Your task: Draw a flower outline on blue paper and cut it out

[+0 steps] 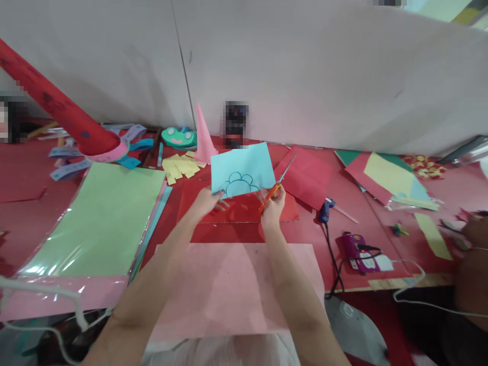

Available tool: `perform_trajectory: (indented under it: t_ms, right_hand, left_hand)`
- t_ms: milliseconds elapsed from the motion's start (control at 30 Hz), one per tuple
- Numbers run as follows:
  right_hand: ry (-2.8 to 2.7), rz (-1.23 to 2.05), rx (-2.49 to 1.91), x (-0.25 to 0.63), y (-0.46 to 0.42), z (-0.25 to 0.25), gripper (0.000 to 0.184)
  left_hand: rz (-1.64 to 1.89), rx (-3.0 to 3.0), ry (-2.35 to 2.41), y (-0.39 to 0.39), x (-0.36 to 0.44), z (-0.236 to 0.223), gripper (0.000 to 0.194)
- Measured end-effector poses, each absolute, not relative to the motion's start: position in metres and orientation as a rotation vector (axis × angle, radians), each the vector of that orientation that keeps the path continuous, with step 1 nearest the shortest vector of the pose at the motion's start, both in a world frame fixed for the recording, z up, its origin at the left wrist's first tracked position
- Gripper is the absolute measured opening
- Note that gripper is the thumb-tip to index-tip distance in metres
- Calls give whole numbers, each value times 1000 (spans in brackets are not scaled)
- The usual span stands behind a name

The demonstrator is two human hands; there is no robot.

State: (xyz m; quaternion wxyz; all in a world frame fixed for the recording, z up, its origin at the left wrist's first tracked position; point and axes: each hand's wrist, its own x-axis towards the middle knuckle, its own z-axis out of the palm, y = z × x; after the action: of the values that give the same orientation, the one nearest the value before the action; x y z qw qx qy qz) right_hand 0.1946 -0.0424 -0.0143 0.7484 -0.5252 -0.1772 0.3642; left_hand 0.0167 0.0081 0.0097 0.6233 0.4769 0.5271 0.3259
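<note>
A light blue sheet of paper [244, 162] is held up between my two hands above the table. A scalloped flower-like outline is drawn in dark lines along its lower edge. My left hand [209, 202] pinches the sheet's lower left corner, with the other fingers partly spread underneath. At the lower right corner, my right hand [272, 206] grips orange-handled scissors [269, 198] and also touches the paper's edge. The scissor blades point up and away to the right, beside the sheet. Below lies a red sheet [236, 209], and nearer me a pink sheet [236, 290].
A pink paper cone [205, 140] and yellow paper strips [181, 166] stand behind on the left. Wrapped green paper [102, 218] lies left. On the right are a glue gun [325, 210], a purple power strip [358, 251] with cables, and another person's arm [475, 264].
</note>
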Motion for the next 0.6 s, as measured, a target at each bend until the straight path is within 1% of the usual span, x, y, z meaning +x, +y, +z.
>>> perform_trajectory:
  t_ms: [33,100,200,267,367,467,600]
  right_hand:
    - [-400,802,-1162,196,-42,-15,60]
    - [-412,801,-1182,197,-41,-17,61]
    - [-415,783,-1194,197,-39,-20,62]
    - [-406,779,-1186,196,-38,-21,63]
    - [-395,768,-1184,196,-38,-20,63]
    - [-378,762,-1190,196,-39,-17,62]
    - [-378,783,-1203,194,-41,-14,64]
  left_hand:
    - [766,1109,1219,14,16,14,7]
    - [837,1129,1178,23,17,17,12]
    - [1118,1003,1053,22,24,10,28]
    - [1224,948,992,17,31,2,40]
    - [1140,1064,938,8,41,-6,49]
    - [974,1145,898,4,47,-10,50]
    - [967,1092,893,1,50,-14,48]
